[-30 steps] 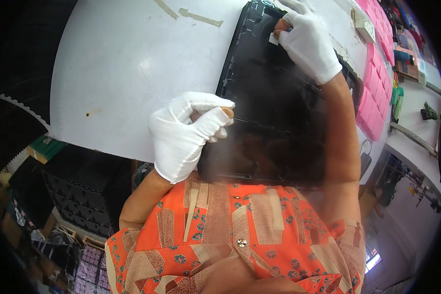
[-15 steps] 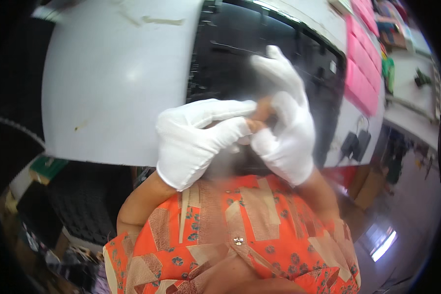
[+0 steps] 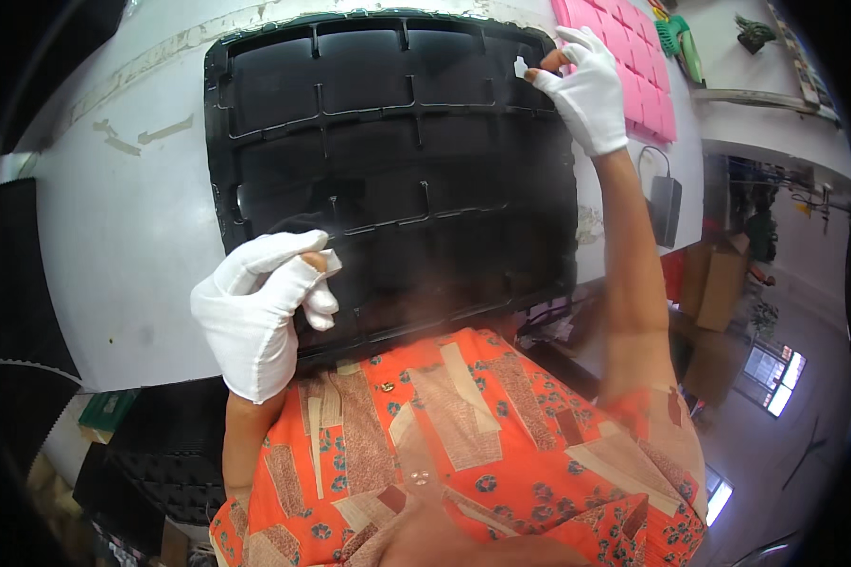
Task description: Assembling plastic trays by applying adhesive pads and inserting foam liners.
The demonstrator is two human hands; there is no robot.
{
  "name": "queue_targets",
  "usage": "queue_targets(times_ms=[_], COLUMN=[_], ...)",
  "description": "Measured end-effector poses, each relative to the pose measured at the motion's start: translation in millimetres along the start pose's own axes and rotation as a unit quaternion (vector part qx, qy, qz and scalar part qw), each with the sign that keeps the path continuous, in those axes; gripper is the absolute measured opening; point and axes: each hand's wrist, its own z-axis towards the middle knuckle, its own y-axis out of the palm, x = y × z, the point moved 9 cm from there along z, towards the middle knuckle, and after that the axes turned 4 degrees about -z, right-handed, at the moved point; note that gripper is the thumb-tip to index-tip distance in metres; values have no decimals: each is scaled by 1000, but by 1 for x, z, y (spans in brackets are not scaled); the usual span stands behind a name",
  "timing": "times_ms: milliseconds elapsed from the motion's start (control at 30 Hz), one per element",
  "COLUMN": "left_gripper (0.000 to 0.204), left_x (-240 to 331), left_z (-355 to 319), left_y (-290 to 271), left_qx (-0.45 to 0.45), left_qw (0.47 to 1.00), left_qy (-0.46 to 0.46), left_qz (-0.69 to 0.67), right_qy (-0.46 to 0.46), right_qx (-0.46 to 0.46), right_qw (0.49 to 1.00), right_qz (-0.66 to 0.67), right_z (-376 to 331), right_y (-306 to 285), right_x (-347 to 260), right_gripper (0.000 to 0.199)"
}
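Note:
A large black compartment tray (image 3: pixel 373 118) lies in front of me. My right hand (image 3: pixel 581 94), in a white glove with bare fingertips, reaches over its far right corner. Thumb and finger are pinched at the edge of a small flat white piece (image 3: pixel 520 67) in the corner compartment. My left hand (image 3: pixel 260 302), gloved the same way, hovers over the tray's near left part. Its fingers are curled together, with a bare thumb tip showing. A whitish edge shows beside that thumb; whether it is glove cloth or a held piece is unclear.
Pink foam-like blocks (image 3: pixel 633 71) sit beyond the tray's right side. A black power adapter (image 3: pixel 667 210) with a cable lies on the white table (image 3: pixel 142 255) at right. Green objects (image 3: pixel 676 42) are at the far right. Stacked black trays (image 3: pixel 165 444) stand below the table's left edge.
My hands were together before my chest, fingers touching; they have separated. The right has gone out to the tray's far right corner, the left to the near left. My view has shifted rightward.

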Motion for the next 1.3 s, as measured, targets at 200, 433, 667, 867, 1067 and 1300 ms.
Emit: queue_targets(times_ms=[200, 433, 667, 867, 1067, 1300], left_gripper=[15, 16, 16, 17, 17, 16], left_x=[2, 5, 5, -1, 3, 0], left_z=[-2, 0, -1, -4, -5, -4], left_y=[-7, -9, 1, -2, -1, 22], left_qx=[19, 18, -5, 1, 7, -47], left_qw=[1000, 999, 998, 998, 999, 997], left_qy=[-4, -15, -25, -37, -23, -36], left_qz=[7, 39, 52, 52, 41, 57], right_qy=[251, -6, -85, 30, -84, -55], right_qx=[-133, -27, -78, -228, 92, 77], right_qw=[953, 1000, 993, 973, 992, 995], right_qz=[109, -11, 1, -15, -35, 19], right_z=[18, 22, 38, 38, -12, 10], right_y=[29, 9, 12, 36, -17, -1], right_x=[9, -25, -33, -18, -32, -30], right_gripper=[9, 6, 5, 6, 14, 8])
